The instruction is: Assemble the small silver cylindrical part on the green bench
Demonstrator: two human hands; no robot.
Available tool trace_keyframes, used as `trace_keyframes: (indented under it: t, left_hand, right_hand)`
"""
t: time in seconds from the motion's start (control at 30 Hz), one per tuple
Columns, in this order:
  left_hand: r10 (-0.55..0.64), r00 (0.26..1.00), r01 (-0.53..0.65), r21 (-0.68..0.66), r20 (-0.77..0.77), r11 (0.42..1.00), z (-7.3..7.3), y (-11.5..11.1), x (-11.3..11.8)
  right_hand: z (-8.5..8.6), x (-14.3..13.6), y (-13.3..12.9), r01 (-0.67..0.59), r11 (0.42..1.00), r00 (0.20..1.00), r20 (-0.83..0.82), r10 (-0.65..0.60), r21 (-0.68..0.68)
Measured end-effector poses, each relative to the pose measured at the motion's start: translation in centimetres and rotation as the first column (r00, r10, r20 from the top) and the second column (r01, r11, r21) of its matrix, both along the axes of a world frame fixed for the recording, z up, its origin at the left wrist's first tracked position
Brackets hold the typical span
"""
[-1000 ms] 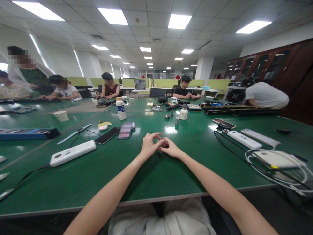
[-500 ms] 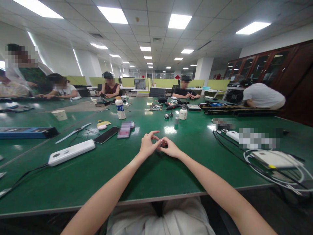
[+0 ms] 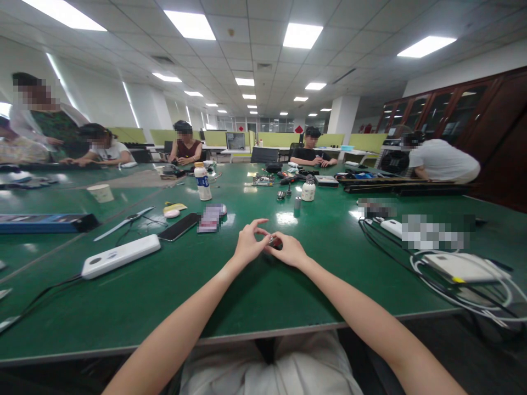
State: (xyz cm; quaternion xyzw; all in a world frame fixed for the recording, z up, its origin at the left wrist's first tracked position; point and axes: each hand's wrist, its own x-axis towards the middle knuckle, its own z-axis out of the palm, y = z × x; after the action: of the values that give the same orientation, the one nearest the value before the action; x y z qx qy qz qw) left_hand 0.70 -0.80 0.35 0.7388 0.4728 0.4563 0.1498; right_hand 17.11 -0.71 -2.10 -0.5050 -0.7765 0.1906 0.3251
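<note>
My left hand (image 3: pixel 248 245) and my right hand (image 3: pixel 291 252) meet just above the green table (image 3: pixel 263 307). Between their fingertips is a small shiny metal part (image 3: pixel 272 240), mostly covered by the fingers, so its kind cannot be made out. Thumb and fingers of each hand pinch it from opposite sides, while the left index finger stretches out past it. Beyond the hands a grey metal cylinder (image 3: pixel 297 203) stands upright. Near it are a small dark-and-silver metal piece (image 3: pixel 281 195) and a thin upright metal piece (image 3: pixel 289 190).
A small white bottle (image 3: pixel 308 190) and a drink bottle (image 3: pixel 202 184) stand farther back. To the left lie a black phone (image 3: pixel 179 226) and a white power bank-like bar (image 3: pixel 121 256). Cables loop around a white box (image 3: pixel 465 267) at right. Several people sit around the table.
My fingers have shifted slightly around the small metal part, and a little more of it shows. Both arms stay nearly where they were.
</note>
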Motion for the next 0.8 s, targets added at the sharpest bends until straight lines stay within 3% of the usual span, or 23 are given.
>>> trace_keyframes:
  t: [0.23,0.43,0.5,0.63,0.8]
  left_hand:
    - [0.046,0.998,-0.045,0.017,-0.046,0.999,0.1,0.0,0.1]
    - [0.048,0.996,-0.053,0.077,0.070,0.996,0.0,0.9,-0.7]
    - [0.085,0.995,-0.089,0.076,0.052,0.993,-0.4,1.6,-1.5]
    - [0.155,0.978,-0.156,0.000,-0.136,0.988,-1.9,2.9,-3.3]
    - [0.132,0.967,-0.151,-0.073,-0.219,0.986,-3.6,3.9,-4.3]
  right_hand:
    - [0.0,0.0,0.1,-0.004,1.000,1.000,-0.003,0.004,-0.002]
    - [0.1,0.0,0.0,0.009,1.000,1.000,0.001,-0.009,-0.011]
    - [0.0,0.0,0.0,0.010,1.000,1.000,-0.006,-0.010,-0.007]
    - [-0.1,0.0,0.0,0.001,1.000,1.000,-0.030,-0.001,-0.003]
    - [-0.1,0.0,0.1,0.002,1.000,1.000,-0.027,-0.002,-0.007]
